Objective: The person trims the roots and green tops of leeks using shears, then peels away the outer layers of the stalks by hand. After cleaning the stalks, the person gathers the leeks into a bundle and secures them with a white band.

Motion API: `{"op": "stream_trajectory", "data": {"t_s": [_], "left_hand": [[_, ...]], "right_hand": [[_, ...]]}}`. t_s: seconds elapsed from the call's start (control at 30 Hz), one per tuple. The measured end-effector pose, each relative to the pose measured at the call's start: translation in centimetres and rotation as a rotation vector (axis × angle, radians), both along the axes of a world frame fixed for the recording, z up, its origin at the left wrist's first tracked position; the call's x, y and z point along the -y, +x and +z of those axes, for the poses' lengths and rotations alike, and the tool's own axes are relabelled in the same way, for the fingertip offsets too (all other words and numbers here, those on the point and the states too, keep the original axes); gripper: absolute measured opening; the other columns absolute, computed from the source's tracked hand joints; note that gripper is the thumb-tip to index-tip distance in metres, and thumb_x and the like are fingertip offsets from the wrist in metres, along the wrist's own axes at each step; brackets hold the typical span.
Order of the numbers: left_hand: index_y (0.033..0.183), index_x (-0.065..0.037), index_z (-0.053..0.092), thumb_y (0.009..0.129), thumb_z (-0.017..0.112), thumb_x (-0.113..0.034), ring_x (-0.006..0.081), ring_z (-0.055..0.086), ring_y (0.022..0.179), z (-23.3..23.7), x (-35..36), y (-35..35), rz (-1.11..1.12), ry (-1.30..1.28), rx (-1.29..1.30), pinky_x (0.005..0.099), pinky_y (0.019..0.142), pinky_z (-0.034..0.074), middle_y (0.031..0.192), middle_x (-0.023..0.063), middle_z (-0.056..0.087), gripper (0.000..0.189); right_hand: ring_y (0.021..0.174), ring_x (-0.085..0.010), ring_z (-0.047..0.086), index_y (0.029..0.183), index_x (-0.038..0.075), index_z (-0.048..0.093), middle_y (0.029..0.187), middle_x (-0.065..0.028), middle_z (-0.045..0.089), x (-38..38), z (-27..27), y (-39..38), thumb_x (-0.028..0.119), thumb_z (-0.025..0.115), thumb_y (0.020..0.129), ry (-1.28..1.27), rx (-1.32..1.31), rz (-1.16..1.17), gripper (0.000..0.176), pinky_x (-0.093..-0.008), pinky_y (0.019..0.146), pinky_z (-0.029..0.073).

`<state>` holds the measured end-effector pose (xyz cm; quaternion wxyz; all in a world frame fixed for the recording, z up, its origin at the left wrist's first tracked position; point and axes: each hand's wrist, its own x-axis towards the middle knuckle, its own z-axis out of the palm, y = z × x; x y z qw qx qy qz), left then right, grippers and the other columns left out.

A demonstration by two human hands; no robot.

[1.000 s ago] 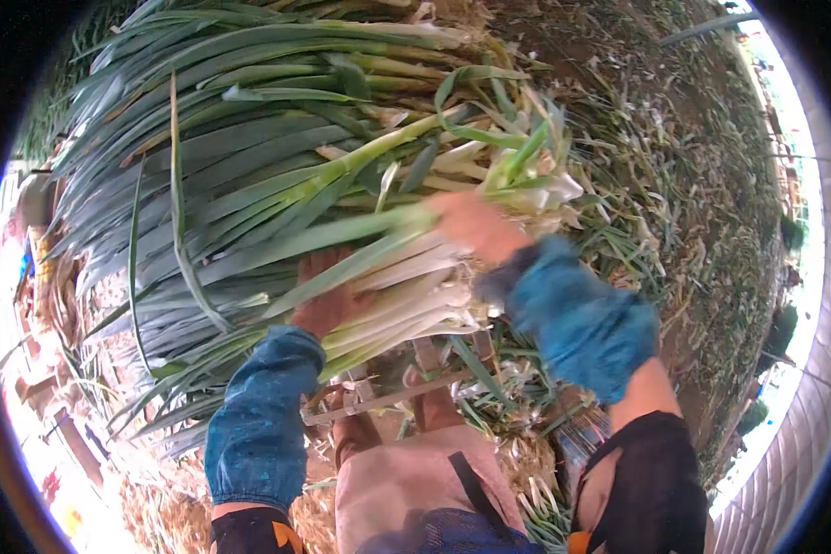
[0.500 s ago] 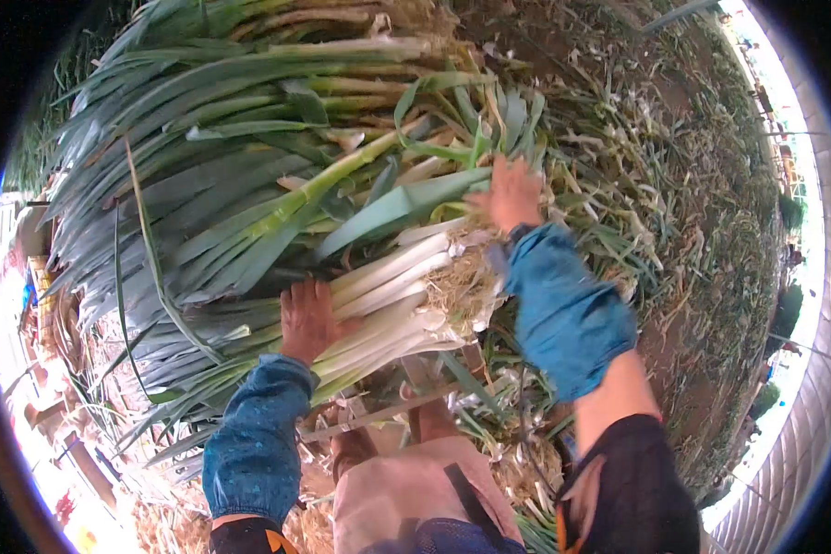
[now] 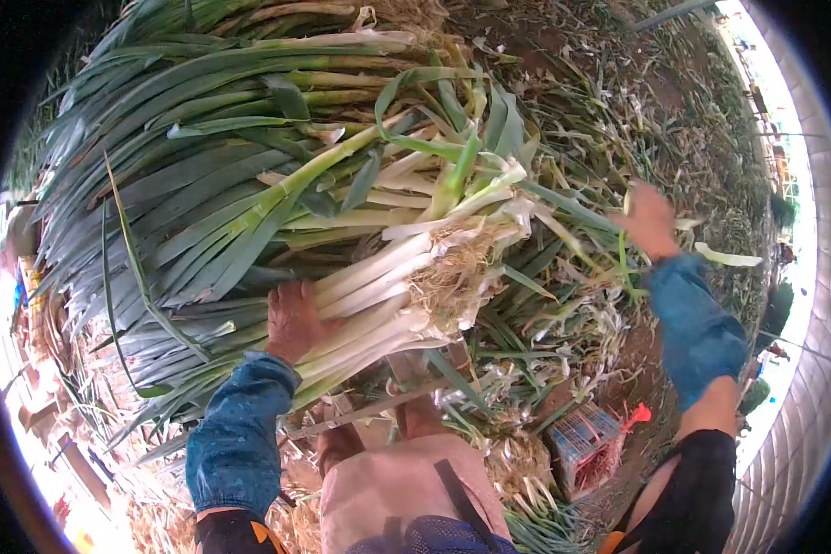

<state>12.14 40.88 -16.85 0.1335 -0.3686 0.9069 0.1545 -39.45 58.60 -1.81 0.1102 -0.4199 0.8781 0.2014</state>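
Observation:
A bundle of leeks (image 3: 365, 291) lies across my lap side, white stalks and shaggy roots (image 3: 452, 268) pointing right, green leaves to the left. My left hand (image 3: 294, 320) presses on the stalks near where they turn green, its thumb along them and its fingers curled over the far side. Out over the litter on the right is my right hand (image 3: 649, 222), slightly blurred, its fingers closed round the end of a long green leek leaf (image 3: 572, 205). That leaf stretches back toward the root end of the bundle.
Behind the bundle is a large heap of leeks (image 3: 203, 175). Peeled leaves and scraps (image 3: 674, 138) cover the ground at right. A small box with red netting (image 3: 586, 448) stands low at right. A narrow bar (image 3: 369, 411) crosses before my legs.
My right hand has swung right, away from the bundle, drawing a broad leaf off it. The small box has come into view. My left hand stays on the stalks.

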Motion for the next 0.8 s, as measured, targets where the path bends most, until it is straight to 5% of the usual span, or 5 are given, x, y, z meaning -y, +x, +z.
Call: {"op": "stream_trajectory", "data": {"t_s": [0.1,0.2,0.53,0.67,0.8], "left_hand": [[0.118,0.004,0.043,0.060,0.068,-0.058,0.0395,0.045,0.104,-0.3,-0.4,0.3,-0.027,-0.033,-0.017,0.0524,0.092,0.033,0.111,0.0238,0.048,0.088],[0.114,0.003,0.045,0.059,0.071,-0.052,0.0364,0.047,0.098,-0.8,-1.0,0.6,-0.055,-0.153,-0.099,0.0498,0.087,0.035,0.106,0.0202,0.049,0.083],[0.113,0.004,0.045,0.061,0.070,-0.053,0.0371,0.047,0.096,-0.8,-0.4,0.6,-0.075,-0.040,-0.164,0.0499,0.088,0.035,0.104,0.0205,0.050,0.082],[0.113,0.004,0.044,0.064,0.067,-0.058,0.0392,0.045,0.101,-1.4,-1.4,1.0,-0.040,0.002,-0.127,0.0522,0.092,0.033,0.107,0.0227,0.048,0.083],[0.112,0.002,0.044,0.061,0.071,-0.053,0.0366,0.045,0.099,-0.5,-1.3,0.6,-0.047,0.007,-0.094,0.0495,0.090,0.034,0.105,0.0201,0.048,0.080]], "right_hand": [[0.129,-0.0346,0.033,0.129,-0.005,0.040,0.138,-0.0273,0.033,10.2,-8.2,8.1,0.054,0.066,0.072,-0.310,0.704,-0.184,0.086,-0.0398,0.107,0.024],[0.073,-0.0264,0.058,0.099,0.000,0.059,0.078,-0.0137,0.055,15.2,-13.8,17.1,0.041,0.068,0.073,-0.500,-0.186,0.297,0.049,-0.0415,0.064,0.045],[0.081,-0.0394,0.059,0.094,0.006,0.063,0.083,-0.0207,0.062,-8.5,-16.3,-2.1,0.022,0.058,0.078,-0.316,-0.068,0.005,0.023,-0.0477,0.070,0.046],[0.084,-0.0384,0.059,0.097,0.002,0.060,0.091,-0.0220,0.060,-15.5,4.2,-5.7,0.024,0.064,0.078,0.161,-0.376,-0.222,0.030,-0.0486,0.066,0.047],[0.097,-0.0363,0.054,0.109,-0.002,0.054,0.110,-0.0187,0.055,-10.0,0.8,-2.3,0.029,0.068,0.074,-0.078,-0.131,-0.077,0.048,-0.0431,0.082,0.043]]}}
